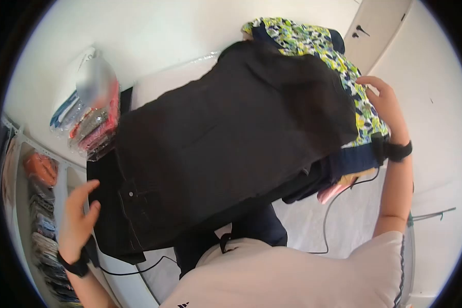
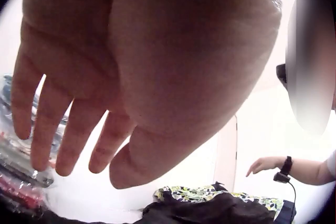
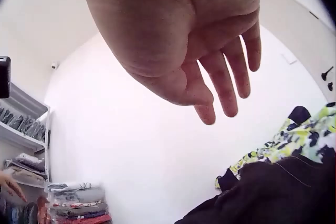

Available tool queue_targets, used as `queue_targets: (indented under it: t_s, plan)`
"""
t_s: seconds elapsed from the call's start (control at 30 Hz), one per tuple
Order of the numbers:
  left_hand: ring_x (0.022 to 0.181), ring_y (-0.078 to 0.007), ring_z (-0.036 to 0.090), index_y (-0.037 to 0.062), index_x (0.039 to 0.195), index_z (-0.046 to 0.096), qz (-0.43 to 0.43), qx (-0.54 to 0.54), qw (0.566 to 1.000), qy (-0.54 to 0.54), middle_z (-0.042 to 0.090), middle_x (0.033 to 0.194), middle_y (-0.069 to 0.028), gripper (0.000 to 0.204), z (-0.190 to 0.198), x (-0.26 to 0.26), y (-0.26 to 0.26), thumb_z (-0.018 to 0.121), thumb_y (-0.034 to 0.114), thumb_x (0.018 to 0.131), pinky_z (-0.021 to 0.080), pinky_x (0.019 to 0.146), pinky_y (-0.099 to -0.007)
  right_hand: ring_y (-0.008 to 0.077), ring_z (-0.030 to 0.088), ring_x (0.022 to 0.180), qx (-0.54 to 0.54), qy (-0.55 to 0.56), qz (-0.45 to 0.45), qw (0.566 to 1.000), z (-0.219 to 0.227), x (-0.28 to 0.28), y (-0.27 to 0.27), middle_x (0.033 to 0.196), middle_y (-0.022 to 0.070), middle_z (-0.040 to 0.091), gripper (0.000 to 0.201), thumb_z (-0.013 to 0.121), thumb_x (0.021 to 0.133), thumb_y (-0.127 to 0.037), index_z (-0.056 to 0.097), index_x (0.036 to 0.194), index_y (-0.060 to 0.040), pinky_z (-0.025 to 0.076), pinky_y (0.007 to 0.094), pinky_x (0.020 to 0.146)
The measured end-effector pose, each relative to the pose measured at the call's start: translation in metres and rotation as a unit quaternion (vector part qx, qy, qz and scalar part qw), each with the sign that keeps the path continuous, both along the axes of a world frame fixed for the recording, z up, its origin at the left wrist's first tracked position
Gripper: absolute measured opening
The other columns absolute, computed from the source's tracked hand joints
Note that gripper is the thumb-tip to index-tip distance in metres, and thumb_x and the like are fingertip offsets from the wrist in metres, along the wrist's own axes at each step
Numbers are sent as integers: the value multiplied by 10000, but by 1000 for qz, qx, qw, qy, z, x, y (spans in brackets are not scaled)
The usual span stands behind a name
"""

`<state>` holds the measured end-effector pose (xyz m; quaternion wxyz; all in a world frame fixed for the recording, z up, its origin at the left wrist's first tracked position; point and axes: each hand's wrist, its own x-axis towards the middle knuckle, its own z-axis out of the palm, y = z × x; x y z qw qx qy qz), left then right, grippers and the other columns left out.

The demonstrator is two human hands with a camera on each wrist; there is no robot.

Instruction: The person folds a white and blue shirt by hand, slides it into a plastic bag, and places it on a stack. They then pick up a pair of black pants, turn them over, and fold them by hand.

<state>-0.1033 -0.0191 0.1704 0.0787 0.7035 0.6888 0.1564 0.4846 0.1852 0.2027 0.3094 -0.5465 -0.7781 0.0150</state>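
Note:
A black garment [image 1: 231, 128] lies spread across the table in the head view, with a metal button near its left end. Under its right side shows a green, yellow and navy patterned cloth [image 1: 313, 38]. My left hand [image 1: 79, 218] is beside the garment's left end, fingers apart, holding nothing. At the right, my right hand [image 1: 387, 105] hovers by the patterned cloth with relaxed fingers and an empty palm. Both wrist views show the palms, left [image 2: 105, 66] and right [image 3: 184, 35], raised above the cloth.
Plastic-wrapped folded clothes [image 1: 95, 113] are stacked at the back left. Shelves with more packed clothes [image 1: 43, 220] stand at the left. Dark and pink folded items [image 1: 333, 190] lie beneath the patterned cloth. A black cable [image 1: 326, 226] hangs near the right arm. A door [image 1: 377, 31] is at the back right.

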Motion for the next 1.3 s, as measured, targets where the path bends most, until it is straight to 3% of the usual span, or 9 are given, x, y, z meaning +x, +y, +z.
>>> queue_targets:
  t_s: [0.2, 0.27, 0.43, 0.53, 0.77, 0.87, 1.03, 1.1, 1.3]
  plan:
    - [981, -322, 578, 19, 1105, 579, -100, 140, 982, 83, 617, 1039, -174, 312, 24, 2, 95, 576, 37, 794, 442, 866, -366, 251, 642, 838, -101, -189, 45, 976, 45, -58, 129, 887, 119, 679, 270, 537, 763, -138, 662, 964, -8, 490, 332, 765]
    - [927, -357, 593, -1, 1068, 580, -80, 71, 994, 24, 627, 960, -204, 282, 18, 15, 137, 560, 62, 794, 464, 817, -394, 323, 640, 803, -84, -239, 79, 964, 32, -89, 183, 873, 157, 677, 270, 544, 744, -170, 683, 936, -39, 498, 401, 724]
    - [888, -401, 608, -44, 927, 620, -81, 25, 993, 84, 622, 880, -271, 224, -68, -7, 241, 496, 52, 767, 481, 804, -452, 350, 633, 855, -112, -293, 62, 947, -32, -191, 276, 886, 186, 665, 234, 554, 683, -110, 704, 853, -54, 492, 407, 780]
    - [855, -414, 621, -27, 874, 615, 14, -48, 989, 142, 628, 880, -271, 175, -120, -19, 278, 481, 51, 792, 496, 805, -460, 326, 596, 1009, -96, -281, 125, 947, -89, -235, 333, 1076, 132, 638, 331, 592, 769, -261, 648, 1068, -132, 475, 430, 865]
    - [1111, -405, 467, -23, 1012, 526, 43, 57, 988, 136, 507, 1094, -241, 232, -169, -30, 296, 473, 49, 798, 445, 899, -468, 317, 547, 1089, -42, -299, 155, 941, -159, -294, 364, 1123, 152, 611, 402, 513, 743, -129, 576, 1135, -64, 362, 426, 981]
    - [1108, -390, 470, -17, 990, 529, 76, 43, 980, 178, 516, 1076, -236, 220, -183, -32, 299, 496, 47, 782, 443, 871, -468, 254, 530, 1146, -106, -419, 14, 902, -154, -302, 347, 1154, 156, 602, 491, 597, 696, -212, 560, 1159, -52, 263, 448, 1041]
    - [1012, -350, 548, 19, 898, 555, 100, 51, 972, 206, 591, 935, -190, 147, -169, -21, 300, 533, 47, 756, 454, 760, -445, 258, 649, 919, 9, -458, -44, 888, -141, -278, 349, 919, 112, 691, 219, 547, 780, -196, 704, 904, -106, 398, 465, 913]
    - [851, -329, 615, 36, 841, 581, 102, 30, 972, 208, 632, 794, -148, 100, -162, -18, 300, 538, 53, 752, 464, 716, -433, 274, 673, 832, 25, -398, -66, 914, -126, -263, 348, 877, 121, 691, 226, 496, 806, -148, 715, 820, -95, 512, 421, 723]
    - [734, -300, 631, 73, 749, 584, 60, 180, 955, 230, 621, 714, -129, 68, -123, 9, 278, 520, 55, 764, 457, 645, -421, 346, 644, 871, 128, -166, -176, 962, -44, -212, 297, 917, 200, 661, 295, 442, 858, -248, 660, 928, -61, 508, 462, 759]
